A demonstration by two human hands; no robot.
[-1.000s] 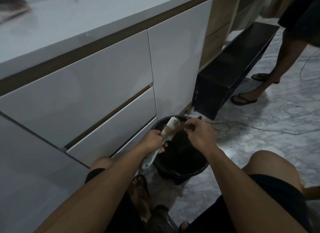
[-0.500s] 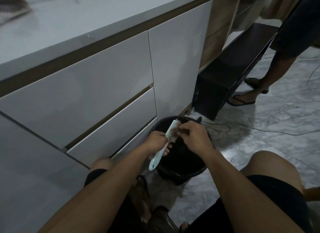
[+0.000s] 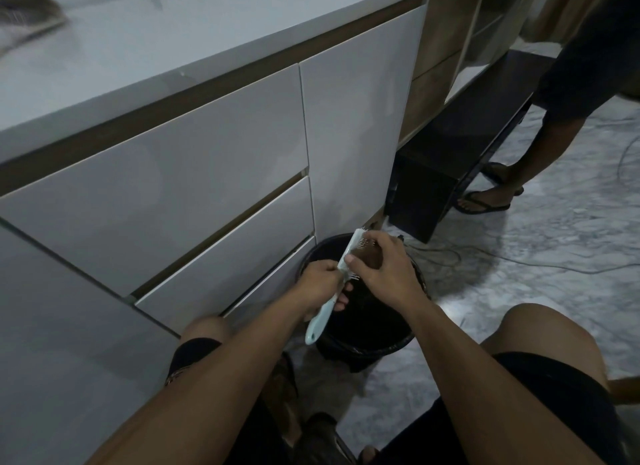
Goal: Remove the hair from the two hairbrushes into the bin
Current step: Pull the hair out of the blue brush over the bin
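no readable text, labels, or signs

Home interior, likely a living or vanity area: glossy white drawer fronts (image 3: 194, 187) under a pale bench (image 3: 166, 42), wood-grain shelving (image 3: 450, 49), marble-pattern floor (image 3: 554, 250), loose cable (image 3: 519, 260), second person in flip-flops (image 3: 485, 201).
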